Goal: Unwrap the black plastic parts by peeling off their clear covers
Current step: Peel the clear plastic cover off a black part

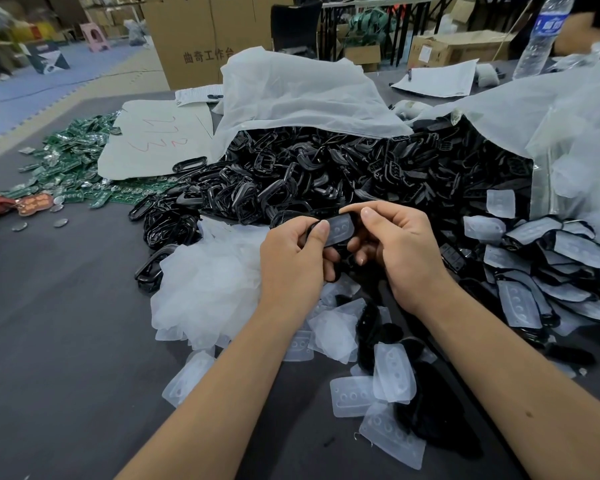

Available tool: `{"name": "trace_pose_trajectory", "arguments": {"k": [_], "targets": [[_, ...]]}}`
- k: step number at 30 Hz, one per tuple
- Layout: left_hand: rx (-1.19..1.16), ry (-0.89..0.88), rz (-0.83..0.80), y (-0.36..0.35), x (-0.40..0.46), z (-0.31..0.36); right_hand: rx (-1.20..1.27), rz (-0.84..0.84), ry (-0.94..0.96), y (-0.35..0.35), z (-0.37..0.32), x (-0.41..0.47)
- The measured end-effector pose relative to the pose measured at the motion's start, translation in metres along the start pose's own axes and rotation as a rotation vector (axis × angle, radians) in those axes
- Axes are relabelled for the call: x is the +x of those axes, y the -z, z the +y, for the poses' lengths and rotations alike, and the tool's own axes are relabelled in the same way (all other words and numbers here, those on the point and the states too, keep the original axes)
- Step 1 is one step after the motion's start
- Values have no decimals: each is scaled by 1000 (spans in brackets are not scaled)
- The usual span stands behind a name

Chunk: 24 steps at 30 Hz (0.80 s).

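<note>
A black part [338, 230] with its clear cover [340, 227] is being pinched between both hands, long axis running across from the left hand [291, 258] to the right hand [400, 251]. The cover's right end is being gripped by the right fingertips [368, 213], nearer the peel.

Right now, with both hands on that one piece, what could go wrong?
Two risks, both guesses. The left hand and right hand pinch one small black part; its clear cover could tear. A bare part dropped among the loose covers beside the covered parts could get mixed up.
</note>
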<state>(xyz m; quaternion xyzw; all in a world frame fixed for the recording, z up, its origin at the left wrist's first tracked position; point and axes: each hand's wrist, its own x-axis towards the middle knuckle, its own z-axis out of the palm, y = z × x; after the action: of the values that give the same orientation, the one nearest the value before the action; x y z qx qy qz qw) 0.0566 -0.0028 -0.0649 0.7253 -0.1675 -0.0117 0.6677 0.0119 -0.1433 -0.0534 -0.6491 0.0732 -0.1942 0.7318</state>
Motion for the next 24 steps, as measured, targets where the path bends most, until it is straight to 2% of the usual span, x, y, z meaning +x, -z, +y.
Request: {"name": "trace_pose_trajectory", "arguments": {"k": [10, 19, 24], "targets": [[-23, 23, -26, 0, 0, 1, -197, 42, 102, 0, 3, -2], [49, 4, -12, -1, -1, 3, -393, 104, 214, -1, 8, 0], [78, -16, -12, -1, 0, 4, -420, 133, 232, -1, 10, 1]]}}
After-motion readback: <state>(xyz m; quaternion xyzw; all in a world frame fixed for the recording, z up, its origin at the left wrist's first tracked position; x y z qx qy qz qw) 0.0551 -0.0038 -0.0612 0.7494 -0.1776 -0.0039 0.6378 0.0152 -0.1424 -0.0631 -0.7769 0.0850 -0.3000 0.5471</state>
